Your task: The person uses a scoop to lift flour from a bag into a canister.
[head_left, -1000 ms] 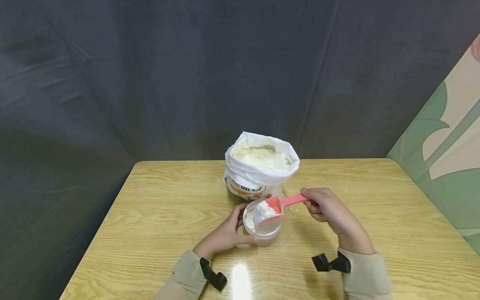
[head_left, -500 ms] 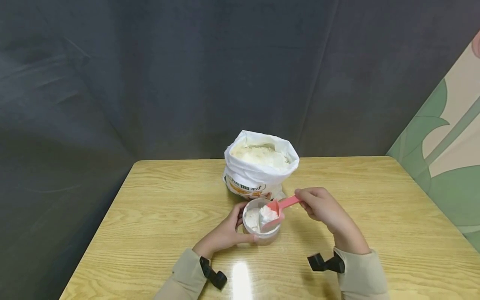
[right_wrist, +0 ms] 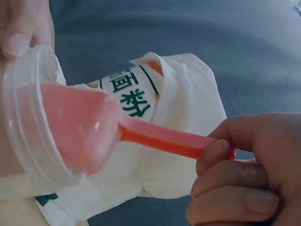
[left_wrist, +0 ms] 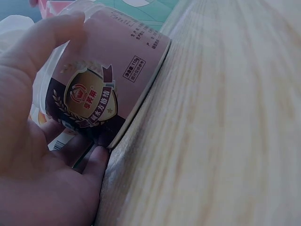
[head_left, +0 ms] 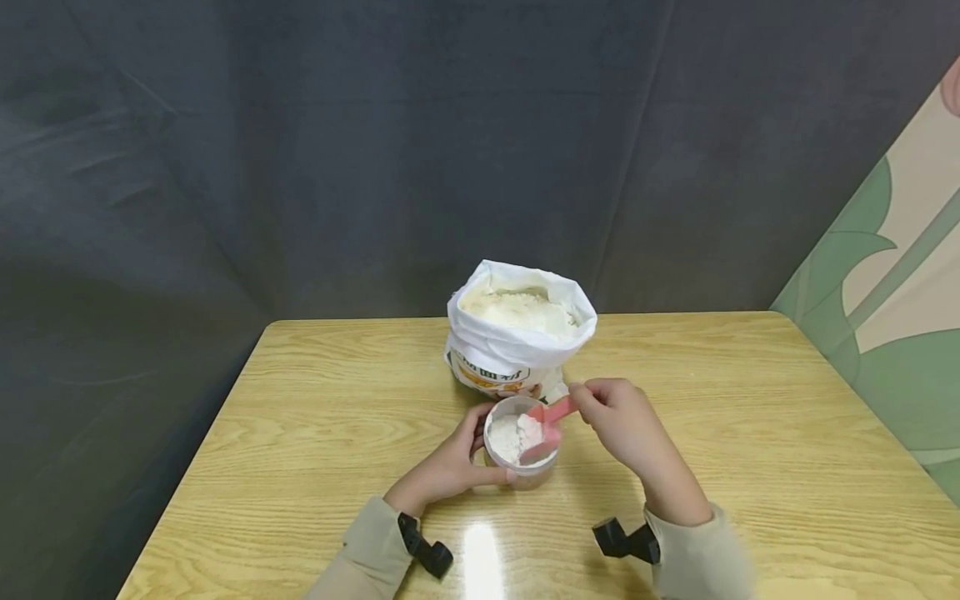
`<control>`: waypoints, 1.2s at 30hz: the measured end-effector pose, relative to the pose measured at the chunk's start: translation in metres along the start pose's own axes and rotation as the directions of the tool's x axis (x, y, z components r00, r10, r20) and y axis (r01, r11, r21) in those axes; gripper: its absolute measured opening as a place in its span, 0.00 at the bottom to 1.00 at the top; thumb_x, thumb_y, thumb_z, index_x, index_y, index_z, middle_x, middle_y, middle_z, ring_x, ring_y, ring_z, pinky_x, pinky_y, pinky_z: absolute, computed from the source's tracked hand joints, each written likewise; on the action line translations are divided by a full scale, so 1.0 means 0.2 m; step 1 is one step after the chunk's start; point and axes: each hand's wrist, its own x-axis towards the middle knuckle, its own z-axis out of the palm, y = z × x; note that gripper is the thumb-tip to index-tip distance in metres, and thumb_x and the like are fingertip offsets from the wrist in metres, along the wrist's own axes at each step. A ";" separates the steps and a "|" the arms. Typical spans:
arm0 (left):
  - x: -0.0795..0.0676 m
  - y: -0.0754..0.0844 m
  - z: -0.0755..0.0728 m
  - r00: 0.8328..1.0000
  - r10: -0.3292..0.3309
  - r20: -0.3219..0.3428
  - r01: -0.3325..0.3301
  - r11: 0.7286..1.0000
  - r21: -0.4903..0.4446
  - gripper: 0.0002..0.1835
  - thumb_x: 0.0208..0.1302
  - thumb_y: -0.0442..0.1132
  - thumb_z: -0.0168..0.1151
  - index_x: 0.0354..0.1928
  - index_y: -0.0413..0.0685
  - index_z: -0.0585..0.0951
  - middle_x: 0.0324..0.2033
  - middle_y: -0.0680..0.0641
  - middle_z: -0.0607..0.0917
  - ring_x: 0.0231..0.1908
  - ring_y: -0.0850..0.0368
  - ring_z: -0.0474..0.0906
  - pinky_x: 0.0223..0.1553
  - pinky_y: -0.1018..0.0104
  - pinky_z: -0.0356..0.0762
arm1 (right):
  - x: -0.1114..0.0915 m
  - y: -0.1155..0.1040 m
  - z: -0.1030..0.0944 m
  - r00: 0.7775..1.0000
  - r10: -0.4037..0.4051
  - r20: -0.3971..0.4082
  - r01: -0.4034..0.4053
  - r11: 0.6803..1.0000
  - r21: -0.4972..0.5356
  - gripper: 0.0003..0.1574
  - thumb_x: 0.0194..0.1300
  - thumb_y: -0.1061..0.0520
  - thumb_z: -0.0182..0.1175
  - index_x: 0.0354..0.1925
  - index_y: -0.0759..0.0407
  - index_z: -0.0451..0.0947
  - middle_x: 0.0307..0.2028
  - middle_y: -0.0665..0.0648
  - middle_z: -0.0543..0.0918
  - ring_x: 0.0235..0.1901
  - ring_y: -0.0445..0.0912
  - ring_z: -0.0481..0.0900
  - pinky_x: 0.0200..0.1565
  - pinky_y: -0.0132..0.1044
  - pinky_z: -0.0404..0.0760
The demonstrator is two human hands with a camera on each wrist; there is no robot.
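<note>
A clear plastic jar (head_left: 534,471) with white flour (head_left: 504,437) inside stands on the table. My left hand (head_left: 450,468) grips it from the left side; in the left wrist view, thumb and fingers curl round its printed label (left_wrist: 99,89). The pink scoop (right_wrist: 84,129) dips its bowl inside the jar's mouth, tilted, with flour sliding out of it. My right hand (head_left: 621,421) holds the scoop by its handle (right_wrist: 164,139). Close behind the jar is an open white flour sack (head_left: 517,354), its rim rolled down and flour visible within.
The wooden table (head_left: 337,400) extends on both sides of the hands. A dark cloth (head_left: 420,158) hangs behind its far edge. A wall with a leaf pattern (head_left: 900,333) borders the right side.
My right hand has moved left and the scoop has lowered from above the jar into its mouth, tipping flour out. The left hand and the jar have stayed nearly still.
</note>
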 end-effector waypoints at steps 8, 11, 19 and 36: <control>0.00 -0.01 0.00 1.000 0.004 0.004 -0.004 1.000 0.000 0.53 0.60 0.39 0.75 0.78 0.48 0.50 0.75 0.42 0.56 0.74 0.47 0.57 0.73 0.51 0.56 | -0.01 -0.03 0.08 0.995 -0.077 -0.069 0.075 0.997 -0.037 0.24 0.74 0.55 0.53 0.19 0.57 0.73 0.15 0.48 0.61 0.18 0.43 0.59 0.21 0.33 0.58; 0.00 -0.01 0.00 1.000 0.004 0.003 -0.004 1.000 0.005 0.53 0.59 0.39 0.76 0.78 0.49 0.50 0.75 0.43 0.57 0.73 0.47 0.58 0.73 0.52 0.56 | -0.01 -0.03 0.10 0.985 -0.162 -0.065 0.158 0.985 -0.068 0.23 0.74 0.56 0.55 0.20 0.56 0.74 0.15 0.47 0.62 0.19 0.42 0.61 0.22 0.33 0.60; 0.01 -0.01 0.00 1.000 0.008 0.007 -0.008 1.000 0.002 0.52 0.59 0.39 0.76 0.77 0.49 0.50 0.75 0.43 0.58 0.73 0.48 0.59 0.72 0.52 0.57 | -0.04 -0.03 0.09 0.940 -0.322 -0.113 0.303 0.940 -0.160 0.23 0.73 0.57 0.57 0.19 0.51 0.69 0.15 0.44 0.61 0.18 0.38 0.60 0.22 0.31 0.61; 0.00 -0.01 0.00 1.000 0.001 -0.009 -0.001 1.000 0.006 0.53 0.59 0.38 0.76 0.77 0.48 0.50 0.75 0.41 0.57 0.73 0.46 0.60 0.72 0.51 0.57 | -0.07 -0.05 0.06 0.904 -0.395 -0.166 0.360 0.910 -0.203 0.23 0.69 0.60 0.58 0.17 0.50 0.66 0.14 0.42 0.60 0.16 0.37 0.59 0.21 0.30 0.58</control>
